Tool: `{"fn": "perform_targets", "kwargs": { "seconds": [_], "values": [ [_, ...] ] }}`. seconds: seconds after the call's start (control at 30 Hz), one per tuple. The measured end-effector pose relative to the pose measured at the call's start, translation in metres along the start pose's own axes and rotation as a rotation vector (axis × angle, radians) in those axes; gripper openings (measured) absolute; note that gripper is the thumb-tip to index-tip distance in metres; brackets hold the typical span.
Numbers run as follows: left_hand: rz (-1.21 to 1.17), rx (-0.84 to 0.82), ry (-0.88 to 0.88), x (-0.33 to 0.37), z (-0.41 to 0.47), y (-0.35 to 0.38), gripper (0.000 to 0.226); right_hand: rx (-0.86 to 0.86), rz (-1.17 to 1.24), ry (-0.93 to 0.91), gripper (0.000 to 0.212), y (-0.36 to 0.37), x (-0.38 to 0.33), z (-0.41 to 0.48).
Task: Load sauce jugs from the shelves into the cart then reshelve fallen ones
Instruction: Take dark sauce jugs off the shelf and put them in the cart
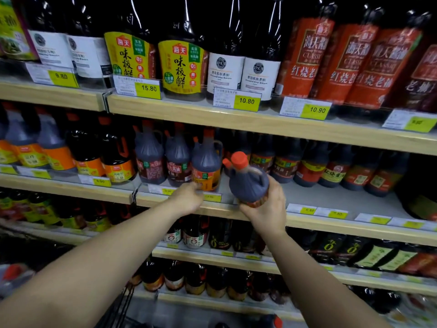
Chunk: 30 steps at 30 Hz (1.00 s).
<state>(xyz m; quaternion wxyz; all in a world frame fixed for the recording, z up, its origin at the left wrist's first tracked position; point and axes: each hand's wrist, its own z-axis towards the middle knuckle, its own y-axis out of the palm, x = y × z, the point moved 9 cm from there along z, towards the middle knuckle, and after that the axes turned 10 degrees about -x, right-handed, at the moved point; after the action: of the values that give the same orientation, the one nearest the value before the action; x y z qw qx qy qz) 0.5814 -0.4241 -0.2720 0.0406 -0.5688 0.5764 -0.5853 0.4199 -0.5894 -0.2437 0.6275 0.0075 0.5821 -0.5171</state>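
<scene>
While the right hand grips the jug round its base from below, fingers and thumb wrapped on the lower label, the jug sits in the air just in front of the middle shelf, over the bare stretch to the right of the purple-grey row. Its long axis runs near upright, leaning a little to the left, with the red cap topmost and the small spout on the left side. The left hand is at the shelf lip to the left, its fingers bent toward the foot of the orange-labelled jug at the end of that row; blur hides whether they touch or pinch it, so I cannot tell its hold. The right hand plainly carries the load, and the cart, if the dark wires at the bottom edge are it, lies low and toward the person. As I judge it, the coming move is a pull back and down along the right arm, cap kept up. The shelf is a pale board with a wooden front and yellow price tags; bottles crowd the shelves above and below, leaving little room to swing the jug sideways.
</scene>
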Motion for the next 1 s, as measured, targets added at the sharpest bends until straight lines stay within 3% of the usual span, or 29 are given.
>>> {"fn": "perform_targets", "kwargs": {
  "seconds": [0.13,0.2,0.4,0.7,0.8,0.9,1.0],
  "values": [
    [0.345,0.005,0.012,-0.013,0.029,0.009,0.051,-0.004,0.010,-0.030,0.088,0.009,0.007,0.032],
    [0.449,0.027,-0.026,-0.017,0.036,0.008,0.044,-0.029,0.055,-0.036,0.089,0.017,0.013,0.047],
    [0.560,0.157,-0.013,-0.015,0.039,-0.001,0.031,-0.095,0.118,0.074,0.088,0.043,0.037,0.074],
    [0.474,0.195,-0.034,-0.015,0.037,-0.005,0.042,-0.294,0.271,0.223,0.090,0.069,0.055,0.082],
    [0.292,0.274,-0.041,-0.015,0.035,-0.011,0.053,-0.316,0.240,0.214,0.087,0.070,0.048,0.081],
    [-0.005,0.431,0.047,-0.011,0.030,-0.020,0.062,-0.254,0.239,0.191,0.094,0.072,0.040,0.074],
    [-0.113,0.517,0.113,-0.002,0.029,-0.021,0.076,-0.104,0.134,0.171,0.099,0.066,0.033,0.061]
  ]
}}
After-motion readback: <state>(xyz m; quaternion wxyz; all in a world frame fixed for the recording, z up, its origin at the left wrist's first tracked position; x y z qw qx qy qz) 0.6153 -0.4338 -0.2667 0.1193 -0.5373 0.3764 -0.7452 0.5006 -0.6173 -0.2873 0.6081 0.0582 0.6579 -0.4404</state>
